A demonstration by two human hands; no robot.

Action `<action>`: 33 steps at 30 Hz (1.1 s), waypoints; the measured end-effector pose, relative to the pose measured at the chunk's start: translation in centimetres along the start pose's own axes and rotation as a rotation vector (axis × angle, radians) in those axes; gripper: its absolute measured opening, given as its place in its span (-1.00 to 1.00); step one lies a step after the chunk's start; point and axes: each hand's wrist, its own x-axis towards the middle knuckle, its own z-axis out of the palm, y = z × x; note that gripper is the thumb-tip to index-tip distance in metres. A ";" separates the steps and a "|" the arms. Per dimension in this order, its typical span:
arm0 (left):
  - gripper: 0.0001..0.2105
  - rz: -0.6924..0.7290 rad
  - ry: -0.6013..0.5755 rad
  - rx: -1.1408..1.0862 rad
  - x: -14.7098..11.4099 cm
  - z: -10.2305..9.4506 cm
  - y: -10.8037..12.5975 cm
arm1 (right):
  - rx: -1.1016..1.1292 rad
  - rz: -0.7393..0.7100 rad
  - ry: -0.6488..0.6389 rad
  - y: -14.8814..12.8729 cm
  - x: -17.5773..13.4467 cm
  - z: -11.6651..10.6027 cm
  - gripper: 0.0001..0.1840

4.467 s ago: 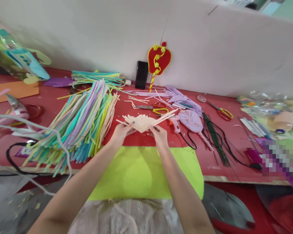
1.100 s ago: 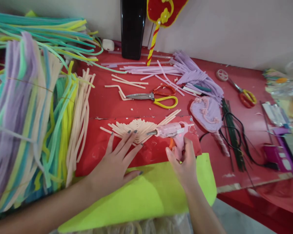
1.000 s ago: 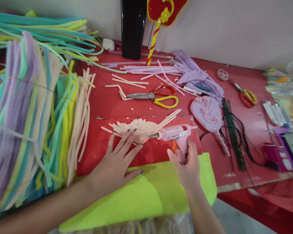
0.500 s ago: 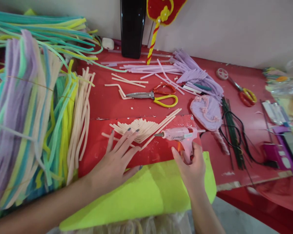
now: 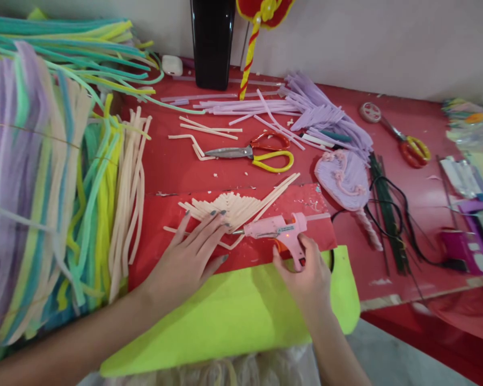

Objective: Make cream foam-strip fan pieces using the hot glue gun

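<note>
My right hand (image 5: 301,268) is wrapped round the handle of a pink hot glue gun (image 5: 276,229). Its metal nozzle points left, close to the fingertips of my left hand (image 5: 195,246). That hand lies palm down with fingers spread, the fingertips on the lower left part of a fan-shaped piece of cream pipe cleaners (image 5: 237,206). The piece is made of short lengths set side by side in a V pattern, with longer stems running out to the upper right. It rests on a red sheet (image 5: 309,236). Part of its lower edge is hidden by my fingers and the glue gun.
Scissors (image 5: 249,153) with red and yellow handles lie beyond the piece. Bundled pipe cleaners (image 5: 32,187) fill the left side. Right are a lilac fan-shaped piece (image 5: 342,182), a black cable (image 5: 410,241) and more scissors (image 5: 402,139). Green felt (image 5: 225,327) covers the front edge.
My right hand has moved the glue gun left and slightly down, bringing its nozzle beside my left fingertips. My left hand stays spread on the cream piece. The view has shifted slightly.
</note>
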 end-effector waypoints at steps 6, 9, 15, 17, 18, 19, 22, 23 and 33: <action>-0.56 -0.007 -0.020 0.018 0.1 -0.1 0.0 | -0.019 -0.009 -0.023 0.0 -0.2 0.2 -0.56; -0.56 -0.011 -0.023 0.015 0.1 -0.2 0.1 | -0.014 0.011 -0.036 0.1 -0.3 0.2 -0.55; -0.56 -0.013 -0.018 0.012 0.1 -0.2 0.1 | -0.007 0.003 -0.039 0.1 -0.3 0.2 -0.54; -0.57 -0.017 -0.022 0.014 0.1 -0.2 0.1 | 0.001 -0.004 -0.038 0.0 -0.2 0.1 -0.54; -0.57 -0.019 -0.025 0.014 0.1 -0.2 0.1 | 0.004 -0.005 -0.039 0.0 -0.2 0.1 -0.54; -0.57 -0.020 -0.027 0.014 0.1 -0.1 0.1 | 0.007 -0.004 -0.039 0.0 -0.2 0.1 -0.55; -0.56 -0.018 -0.025 0.009 0.1 -0.1 0.1 | 0.013 0.001 -0.038 0.0 -0.3 0.2 -0.56; -0.56 -0.018 -0.023 0.008 0.1 -0.1 0.1 | 0.013 0.003 -0.038 0.1 -0.3 0.2 -0.56; -0.56 -0.020 -0.015 0.000 0.1 -0.1 0.1 | 0.023 0.097 -0.049 0.6 -0.5 0.1 -0.56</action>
